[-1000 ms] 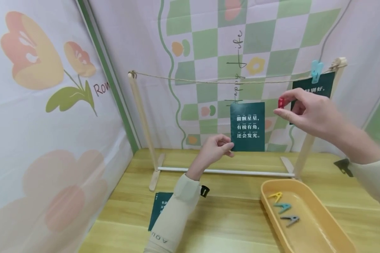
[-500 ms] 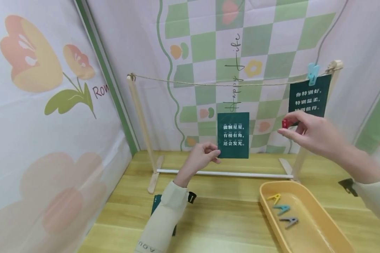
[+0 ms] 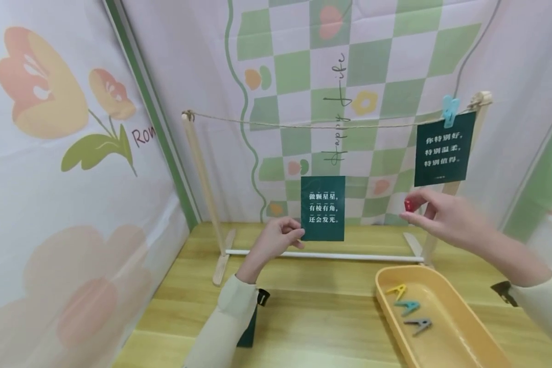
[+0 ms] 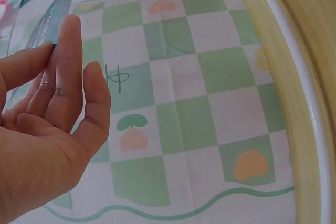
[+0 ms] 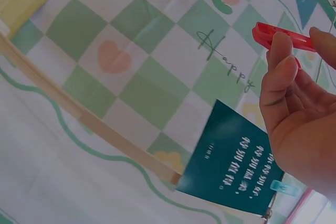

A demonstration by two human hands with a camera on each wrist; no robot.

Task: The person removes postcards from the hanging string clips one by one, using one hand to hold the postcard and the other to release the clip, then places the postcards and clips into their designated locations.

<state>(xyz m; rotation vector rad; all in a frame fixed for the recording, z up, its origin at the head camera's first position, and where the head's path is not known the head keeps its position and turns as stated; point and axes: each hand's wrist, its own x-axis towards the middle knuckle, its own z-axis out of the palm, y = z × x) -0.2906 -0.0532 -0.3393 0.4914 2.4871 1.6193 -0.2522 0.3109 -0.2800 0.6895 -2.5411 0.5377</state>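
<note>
A dark green card (image 3: 323, 208) with white Chinese text is pinched at its lower left edge by my left hand (image 3: 276, 240), held upright in the air below the string. Between thumb and fingers my right hand (image 3: 446, 217) pinches a red clothespin (image 5: 283, 38), seen nearly end-on in the head view. Above that hand, a second green card (image 3: 443, 151) hangs from the string (image 3: 303, 125) near its right end, fixed by a light blue clothespin (image 3: 450, 111). In the left wrist view the held card is seen almost edge-on.
A wooden frame (image 3: 201, 179) carries the string, with a white bar (image 3: 322, 255) low between its legs. The yellow tray (image 3: 384, 306) at right holds a yellow, a teal and a grey clothespin (image 3: 418, 324). Another green card (image 3: 247, 332) lies partly under my left sleeve.
In the head view both hands have moved down; the left hand with its card also shifted left. The right hand, still with the red clothespin, no longer covers the hanging card.
</note>
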